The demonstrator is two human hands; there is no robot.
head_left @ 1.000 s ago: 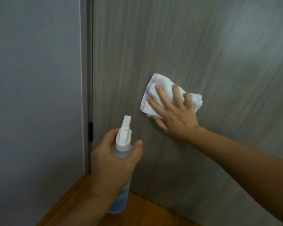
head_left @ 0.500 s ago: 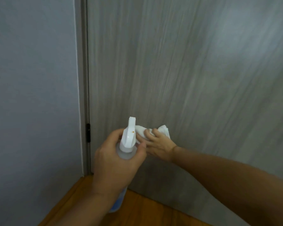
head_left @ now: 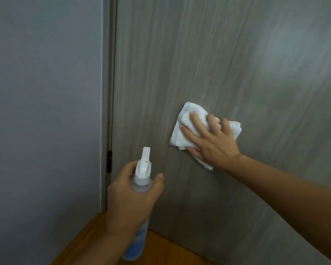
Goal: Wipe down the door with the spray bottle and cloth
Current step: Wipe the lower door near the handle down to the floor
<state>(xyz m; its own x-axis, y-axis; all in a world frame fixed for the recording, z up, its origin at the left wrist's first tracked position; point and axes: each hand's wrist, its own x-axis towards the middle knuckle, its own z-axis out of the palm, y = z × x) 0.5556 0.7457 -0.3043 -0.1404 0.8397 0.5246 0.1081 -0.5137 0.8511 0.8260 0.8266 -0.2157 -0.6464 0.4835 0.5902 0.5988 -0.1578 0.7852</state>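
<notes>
Fingers (head_left: 196,124) of right hand (head_left: 214,144) spread, pressing cloth (head_left: 179,137) against lower door (head_left: 199,54). Left hand (head_left: 130,203) grips spray bottle (head_left: 143,169). Wiping judged underway; share of door already covered unclear.

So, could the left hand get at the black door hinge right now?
Probably yes: nothing lies between the left hand and the black hinge just beside it. But that hand grips the spray bottle, so only a touch.
</notes>
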